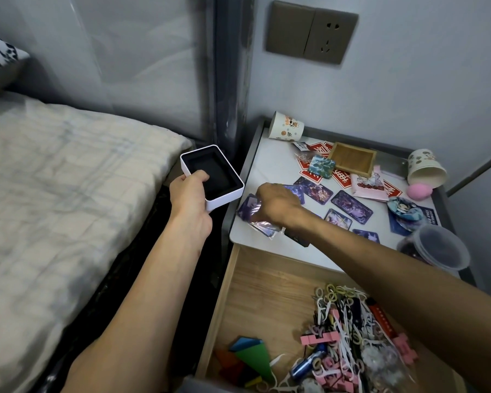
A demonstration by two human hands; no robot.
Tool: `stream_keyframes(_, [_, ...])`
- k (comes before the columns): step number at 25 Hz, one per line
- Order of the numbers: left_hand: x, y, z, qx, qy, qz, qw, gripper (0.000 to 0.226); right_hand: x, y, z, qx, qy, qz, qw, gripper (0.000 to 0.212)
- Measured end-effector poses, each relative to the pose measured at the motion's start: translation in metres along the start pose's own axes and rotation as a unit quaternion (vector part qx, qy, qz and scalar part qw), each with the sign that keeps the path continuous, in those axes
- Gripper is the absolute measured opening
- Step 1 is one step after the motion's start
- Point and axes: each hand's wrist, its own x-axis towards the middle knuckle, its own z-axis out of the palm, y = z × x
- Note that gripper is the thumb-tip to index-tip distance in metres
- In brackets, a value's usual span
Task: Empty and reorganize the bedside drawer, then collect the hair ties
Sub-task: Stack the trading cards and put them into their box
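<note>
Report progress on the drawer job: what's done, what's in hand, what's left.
Done: loose cards, a wooden tray and paper cups lie on the nightstand top. In hand: the left hand holds an open white box; the right hand grips a stack of purple cards on that top. Left: the drawer holds a heap of hair ties, pink clips and coloured pieces, none collected yet.
</note>
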Motion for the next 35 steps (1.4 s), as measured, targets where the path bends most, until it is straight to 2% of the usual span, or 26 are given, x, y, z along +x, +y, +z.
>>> stream_keyframes(2, [-0.003,0.001,0.002,0.003,-0.011,0.002,1.0,0.027,-0.009,0.006,-0.014,0.054,0.03,-0.01,0.998,0.034])
stream_keyframes(6, [-0.018,-0.008,0.013,0.012,-0.07,-0.017,0.997,0.017,-0.06,0.044,-0.044,0.229,0.113,-0.011,0.967,0.03])
stream_keyframes(8, [-0.03,-0.021,0.02,0.036,-0.107,-0.031,0.993,0.021,-0.099,0.073,-0.046,0.367,0.116,0.009,0.923,0.019])
stream_keyframes(12, [-0.068,-0.059,0.026,0.102,-0.156,-0.048,0.981,0.033,-0.156,0.119,-0.029,0.638,0.041,0.056,0.767,0.018])
stream_keyframes(13, [-0.079,-0.068,0.025,0.114,-0.176,-0.055,0.976,0.033,-0.163,0.127,-0.022,0.663,0.041,0.059,0.746,0.016])
stream_keyframes(15, [-0.101,-0.086,0.025,0.135,-0.227,-0.079,0.961,0.031,-0.169,0.138,-0.01,0.677,0.062,0.063,0.73,0.012])
stream_keyframes(18, [-0.128,-0.109,0.029,0.152,-0.277,-0.101,0.943,0.02,-0.173,0.149,0.004,0.672,0.076,0.072,0.733,0.013])
stream_keyframes(22, [-0.136,-0.128,0.034,0.157,-0.3,-0.089,0.937,0.034,-0.171,0.153,0.009,0.638,0.077,0.086,0.761,0.011])
stream_keyframes(30, [-0.128,-0.147,0.036,0.164,-0.265,-0.113,0.944,0.032,-0.159,0.156,0.023,0.614,0.094,0.088,0.778,0.008])
stream_keyframes(32, [-0.127,-0.149,0.037,0.168,-0.255,-0.11,0.946,0.031,-0.158,0.157,0.028,0.577,0.111,0.078,0.805,0.004])
stream_keyframes(33, [-0.127,-0.15,0.038,0.168,-0.249,-0.108,0.948,0.029,-0.157,0.158,0.029,0.535,0.13,0.07,0.832,0.005])
stream_keyframes(35, [-0.128,-0.151,0.039,0.165,-0.235,-0.103,0.952,0.026,-0.157,0.161,0.029,0.42,0.165,0.065,0.89,0.019])
